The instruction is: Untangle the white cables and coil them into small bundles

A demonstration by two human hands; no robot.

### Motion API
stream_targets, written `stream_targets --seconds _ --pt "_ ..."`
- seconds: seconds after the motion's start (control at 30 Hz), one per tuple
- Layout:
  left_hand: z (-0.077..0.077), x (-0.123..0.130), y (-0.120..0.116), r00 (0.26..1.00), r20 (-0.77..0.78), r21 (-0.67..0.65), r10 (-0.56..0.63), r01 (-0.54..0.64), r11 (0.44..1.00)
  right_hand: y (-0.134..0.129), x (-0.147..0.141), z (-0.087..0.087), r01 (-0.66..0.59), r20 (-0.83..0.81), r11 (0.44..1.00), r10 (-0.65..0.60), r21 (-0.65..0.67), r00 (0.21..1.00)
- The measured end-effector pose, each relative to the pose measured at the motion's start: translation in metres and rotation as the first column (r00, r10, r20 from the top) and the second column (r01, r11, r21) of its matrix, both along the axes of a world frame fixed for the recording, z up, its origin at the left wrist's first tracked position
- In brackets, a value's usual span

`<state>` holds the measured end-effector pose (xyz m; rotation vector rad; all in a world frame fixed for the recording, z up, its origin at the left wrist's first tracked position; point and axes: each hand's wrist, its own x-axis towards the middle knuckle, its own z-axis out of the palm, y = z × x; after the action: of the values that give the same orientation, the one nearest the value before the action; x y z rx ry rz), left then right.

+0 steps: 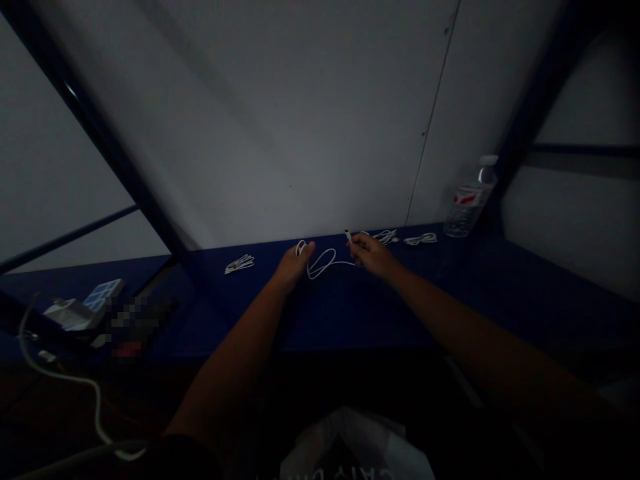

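Observation:
A white charging cable (323,264) runs in a loose loop between my two hands, above the blue shelf (310,320). My left hand (294,261) is closed on one part of it, with a small loop standing up at the thumb. In my right hand (369,253) the fingers pinch the cable near a plug end, which points up. A bundled white cable (240,264) lies to the left of my left hand. Past my right hand are another bundle (385,237), partly hidden by the hand, and a further coiled cable (421,239).
A clear plastic bottle (467,207) with a red and white label stands at the right by a blue post. At the left are a white power strip (103,297) with a white adapter (67,313) and a thick white cord (75,379). A pale wall (290,133) rises behind.

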<state>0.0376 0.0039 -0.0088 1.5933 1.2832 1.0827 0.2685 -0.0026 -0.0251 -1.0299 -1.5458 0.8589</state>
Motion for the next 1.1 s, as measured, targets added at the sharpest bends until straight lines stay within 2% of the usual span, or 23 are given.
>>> stream_targets --seconds 0.1,0.2,0.3,0.37,0.43,0.5,0.6,0.7,0.83,0.93,1.0,1.1 --pt "-0.003 0.001 0.004 0.999 0.029 -0.059 0.038 -0.037 0.998 0.001 -0.001 -0.003 0.020 0.066 0.999 -0.022 0.036 0.998" --pt "-0.004 -0.001 0.007 0.991 -0.117 -0.066 0.059 -0.067 0.996 0.000 -0.001 -0.003 0.048 0.138 0.997 -0.056 0.065 0.989" --pt "-0.002 -0.006 0.006 0.983 -0.184 -0.114 -0.027 0.006 0.993 -0.001 0.003 0.002 0.096 0.212 0.988 -0.119 0.118 0.970" --pt "0.000 -0.009 0.005 0.972 -0.210 -0.137 -0.103 0.075 0.988 -0.001 0.009 0.007 0.128 0.255 0.970 -0.179 0.206 0.950" --pt "0.002 -0.011 0.003 0.953 -0.284 -0.135 -0.104 0.067 0.989 0.000 0.014 0.011 0.173 0.248 0.948 -0.240 0.266 0.938" --pt "0.003 -0.012 0.002 0.934 -0.355 -0.117 -0.049 0.008 0.993 0.002 0.019 0.013 0.212 0.196 0.948 -0.261 0.237 0.945" --pt "0.005 -0.012 0.000 0.921 -0.388 -0.071 -0.015 -0.013 0.997 0.003 0.022 0.013 0.157 0.007 0.985 -0.158 0.072 0.987" --pt "0.008 -0.011 -0.004 0.920 -0.385 -0.015 -0.074 0.074 0.997 0.000 0.020 0.014 -0.019 -0.213 0.999 0.011 -0.033 0.977" --pt "0.013 -0.010 -0.010 0.866 -0.417 -0.067 -0.277 0.275 0.959 -0.010 0.022 0.022 -0.170 -0.343 0.983 0.136 -0.072 0.930" --pt "0.017 -0.011 -0.014 0.769 -0.454 -0.151 -0.451 0.432 0.889 -0.016 0.025 0.028 -0.178 -0.439 0.984 0.158 -0.003 0.884" --pt "0.019 -0.011 -0.016 0.719 -0.465 -0.164 -0.517 0.504 0.848 -0.016 0.026 0.029 -0.157 -0.474 0.986 0.161 0.049 0.865" --pt "0.022 -0.011 -0.020 0.683 -0.435 -0.175 -0.587 0.575 0.799 -0.012 0.025 0.030 -0.087 -0.457 0.993 0.116 0.083 0.882"
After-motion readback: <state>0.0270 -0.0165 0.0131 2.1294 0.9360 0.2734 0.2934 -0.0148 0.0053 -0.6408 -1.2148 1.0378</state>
